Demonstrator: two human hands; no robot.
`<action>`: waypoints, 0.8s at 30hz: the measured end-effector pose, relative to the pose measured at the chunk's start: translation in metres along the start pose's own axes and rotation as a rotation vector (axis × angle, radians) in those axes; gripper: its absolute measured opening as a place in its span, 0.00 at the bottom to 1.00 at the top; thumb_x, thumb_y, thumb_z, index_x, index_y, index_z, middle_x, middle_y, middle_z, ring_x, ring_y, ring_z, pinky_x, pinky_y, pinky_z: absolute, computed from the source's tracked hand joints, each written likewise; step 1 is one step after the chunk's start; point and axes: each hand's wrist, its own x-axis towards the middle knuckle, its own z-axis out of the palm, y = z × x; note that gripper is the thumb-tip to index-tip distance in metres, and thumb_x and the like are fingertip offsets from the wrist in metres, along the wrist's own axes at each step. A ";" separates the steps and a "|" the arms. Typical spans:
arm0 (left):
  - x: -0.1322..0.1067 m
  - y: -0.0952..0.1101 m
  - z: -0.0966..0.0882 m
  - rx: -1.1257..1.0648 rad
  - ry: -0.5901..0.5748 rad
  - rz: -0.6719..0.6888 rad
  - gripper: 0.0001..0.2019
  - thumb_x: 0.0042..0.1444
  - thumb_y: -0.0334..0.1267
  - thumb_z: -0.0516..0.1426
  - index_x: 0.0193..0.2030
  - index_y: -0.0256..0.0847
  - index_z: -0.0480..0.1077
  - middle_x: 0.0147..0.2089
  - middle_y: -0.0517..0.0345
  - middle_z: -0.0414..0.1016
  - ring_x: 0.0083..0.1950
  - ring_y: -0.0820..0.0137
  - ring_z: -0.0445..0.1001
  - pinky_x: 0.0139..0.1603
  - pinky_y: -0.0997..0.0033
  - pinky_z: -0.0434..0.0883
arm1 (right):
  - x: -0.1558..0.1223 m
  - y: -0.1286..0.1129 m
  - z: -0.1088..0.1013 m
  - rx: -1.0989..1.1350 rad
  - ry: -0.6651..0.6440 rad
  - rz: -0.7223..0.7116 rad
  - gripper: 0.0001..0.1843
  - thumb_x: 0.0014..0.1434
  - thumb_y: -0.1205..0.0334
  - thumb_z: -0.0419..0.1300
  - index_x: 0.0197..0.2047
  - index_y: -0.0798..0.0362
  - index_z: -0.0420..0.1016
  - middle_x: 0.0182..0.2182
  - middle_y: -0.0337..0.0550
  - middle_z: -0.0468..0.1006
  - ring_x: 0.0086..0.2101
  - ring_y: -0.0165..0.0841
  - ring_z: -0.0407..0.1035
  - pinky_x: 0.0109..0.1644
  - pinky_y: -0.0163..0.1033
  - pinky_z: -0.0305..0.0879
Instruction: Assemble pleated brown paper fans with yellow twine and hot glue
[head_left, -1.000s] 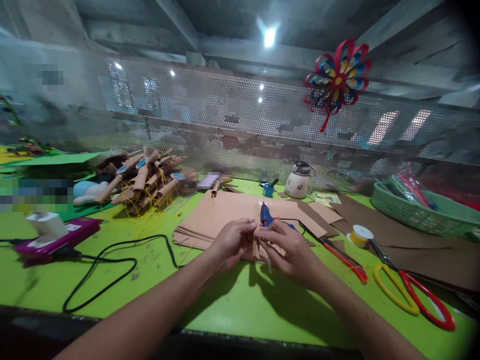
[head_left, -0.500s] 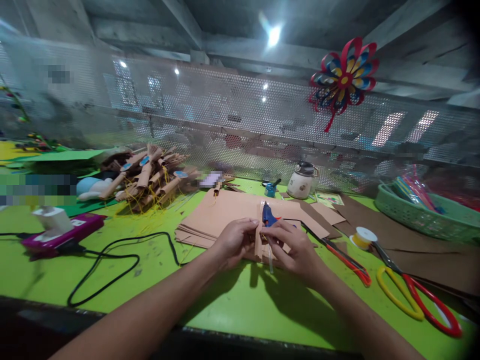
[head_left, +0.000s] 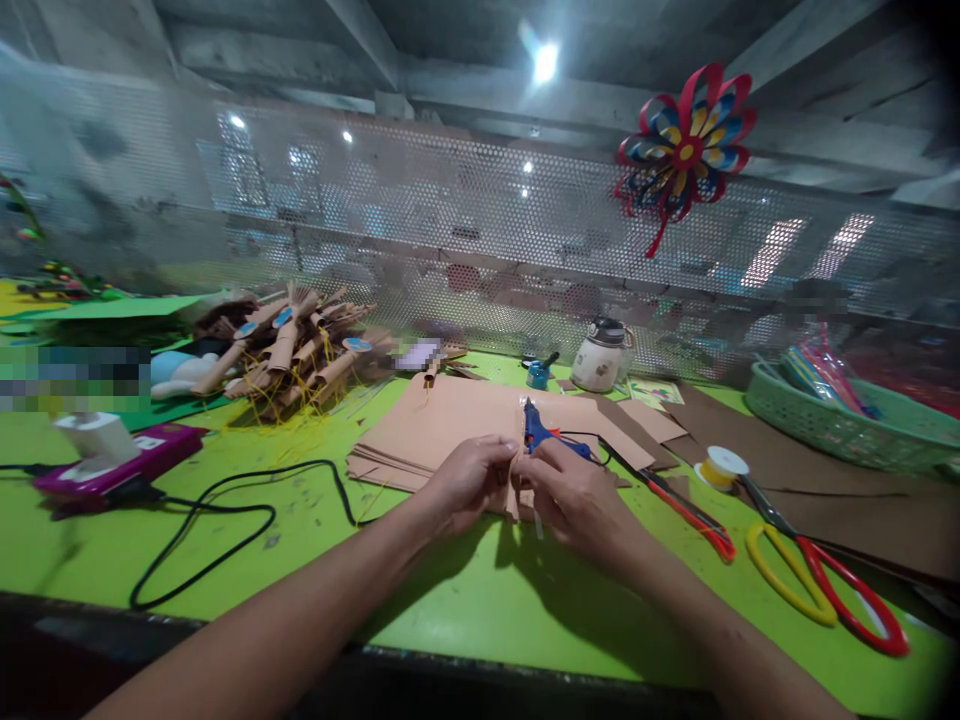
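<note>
My left hand (head_left: 469, 485) is closed on a narrow strip of brown kraft paper (head_left: 513, 500), its thumb and fingers pinching the left side. From the other side, my right hand (head_left: 574, 495) pinches the same strip, fingertips meeting those of the left. Just behind the hands a blue glue gun (head_left: 534, 428) shows, its nozzle pointing away; the right hand covers part of it. A clear thin stick (head_left: 539, 527) pokes out below the right fingers; whether it belongs to the gun is hidden. Under and behind all this lies a stack of kraft sheets (head_left: 420, 425).
Left: a purple power strip (head_left: 124, 462), a black cord (head_left: 274, 512) and a heap of paper rolls (head_left: 289, 350). Right: red-handled scissors (head_left: 697, 520), larger scissors with yellow and red handles (head_left: 795, 545), a yellow thread spool (head_left: 721, 467) and a green basket (head_left: 847, 415). Behind stands a jug (head_left: 600, 358).
The right fingers have drawn in and closed on the strip beside the left fingertips. The strip's lower end looks narrower and more folded. The left hand stays nearly still.
</note>
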 end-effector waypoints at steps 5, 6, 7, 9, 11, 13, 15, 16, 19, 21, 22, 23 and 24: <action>0.002 -0.004 -0.003 0.071 -0.051 -0.016 0.04 0.51 0.30 0.56 0.27 0.34 0.68 0.22 0.57 0.69 0.22 0.70 0.71 0.20 0.72 0.70 | 0.000 -0.001 0.006 -0.163 -0.072 0.017 0.14 0.53 0.77 0.53 0.42 0.55 0.68 0.32 0.45 0.68 0.33 0.36 0.61 0.35 0.38 0.58; 0.003 -0.005 -0.004 0.090 -0.060 -0.023 0.04 0.52 0.31 0.55 0.27 0.34 0.68 0.21 0.57 0.68 0.21 0.69 0.70 0.18 0.72 0.69 | 0.000 -0.001 0.006 -0.183 -0.081 0.022 0.14 0.52 0.77 0.54 0.41 0.55 0.68 0.32 0.46 0.69 0.33 0.37 0.61 0.35 0.38 0.58; 0.003 -0.005 -0.004 0.096 -0.062 -0.029 0.05 0.52 0.31 0.55 0.27 0.34 0.68 0.21 0.58 0.67 0.20 0.69 0.70 0.17 0.71 0.69 | 0.000 -0.002 0.006 -0.190 -0.082 0.024 0.13 0.52 0.77 0.54 0.40 0.55 0.68 0.32 0.46 0.69 0.33 0.37 0.61 0.34 0.38 0.58; 0.003 -0.004 -0.004 0.065 -0.042 -0.029 0.05 0.52 0.30 0.55 0.26 0.34 0.68 0.21 0.57 0.68 0.21 0.69 0.71 0.20 0.71 0.70 | 0.000 -0.004 0.005 -0.165 -0.055 0.023 0.14 0.52 0.78 0.52 0.41 0.55 0.69 0.33 0.46 0.69 0.33 0.36 0.61 0.34 0.38 0.59; 0.002 -0.001 -0.002 0.004 0.006 -0.011 0.05 0.51 0.27 0.55 0.26 0.33 0.69 0.23 0.55 0.71 0.24 0.70 0.73 0.26 0.73 0.72 | 0.000 -0.006 0.004 -0.106 -0.001 0.011 0.16 0.54 0.78 0.51 0.44 0.55 0.69 0.34 0.47 0.69 0.33 0.36 0.62 0.35 0.38 0.60; 0.001 0.003 0.001 -0.043 0.045 0.006 0.05 0.51 0.24 0.55 0.27 0.31 0.70 0.25 0.53 0.73 0.26 0.72 0.73 0.31 0.74 0.73 | 0.000 -0.007 0.002 -0.026 0.061 0.007 0.16 0.56 0.76 0.50 0.46 0.56 0.68 0.35 0.48 0.69 0.34 0.36 0.63 0.36 0.39 0.61; 0.000 0.007 0.003 -0.069 0.064 0.004 0.05 0.51 0.23 0.54 0.29 0.30 0.71 0.27 0.50 0.75 0.28 0.70 0.75 0.35 0.73 0.73 | -0.001 -0.004 -0.001 0.061 0.142 0.047 0.13 0.58 0.73 0.50 0.46 0.55 0.68 0.36 0.49 0.70 0.35 0.36 0.64 0.37 0.39 0.62; 0.000 0.008 0.004 -0.077 0.070 -0.003 0.06 0.52 0.23 0.54 0.29 0.30 0.71 0.28 0.48 0.76 0.30 0.68 0.76 0.38 0.70 0.74 | -0.001 0.000 -0.003 0.102 0.197 0.092 0.12 0.59 0.71 0.51 0.45 0.55 0.68 0.35 0.48 0.70 0.34 0.36 0.65 0.38 0.39 0.63; -0.001 0.014 0.004 -0.103 0.092 -0.024 0.07 0.54 0.25 0.53 0.29 0.30 0.72 0.34 0.41 0.78 0.37 0.62 0.78 0.44 0.65 0.73 | -0.001 0.021 -0.012 0.208 0.373 0.318 0.04 0.59 0.64 0.55 0.37 0.54 0.69 0.29 0.44 0.71 0.29 0.33 0.65 0.34 0.37 0.63; 0.000 0.019 0.002 -0.120 0.101 -0.036 0.08 0.54 0.26 0.53 0.30 0.28 0.73 0.36 0.37 0.79 0.39 0.61 0.79 0.44 0.65 0.73 | 0.000 0.041 -0.016 0.267 0.421 0.491 0.09 0.58 0.58 0.56 0.30 0.54 0.68 0.24 0.40 0.70 0.25 0.31 0.64 0.30 0.35 0.62; 0.000 0.022 0.001 -0.124 0.102 -0.038 0.08 0.55 0.26 0.53 0.31 0.27 0.73 0.36 0.36 0.79 0.39 0.61 0.79 0.43 0.67 0.74 | 0.000 0.051 -0.018 0.288 0.406 0.562 0.12 0.58 0.55 0.56 0.28 0.54 0.68 0.21 0.39 0.69 0.23 0.31 0.64 0.28 0.35 0.61; 0.001 0.025 -0.001 -0.123 0.101 -0.041 0.09 0.55 0.27 0.53 0.32 0.26 0.74 0.37 0.36 0.79 0.38 0.61 0.79 0.42 0.68 0.74 | 0.001 0.060 -0.018 0.293 0.375 0.612 0.14 0.58 0.54 0.56 0.27 0.54 0.67 0.20 0.39 0.69 0.22 0.30 0.63 0.27 0.34 0.60; 0.002 0.028 -0.003 -0.117 0.101 -0.040 0.10 0.56 0.27 0.52 0.34 0.24 0.75 0.37 0.35 0.79 0.38 0.62 0.79 0.41 0.69 0.74 | 0.003 0.068 -0.017 0.279 0.332 0.645 0.15 0.58 0.53 0.55 0.25 0.54 0.66 0.19 0.38 0.69 0.21 0.30 0.63 0.26 0.34 0.60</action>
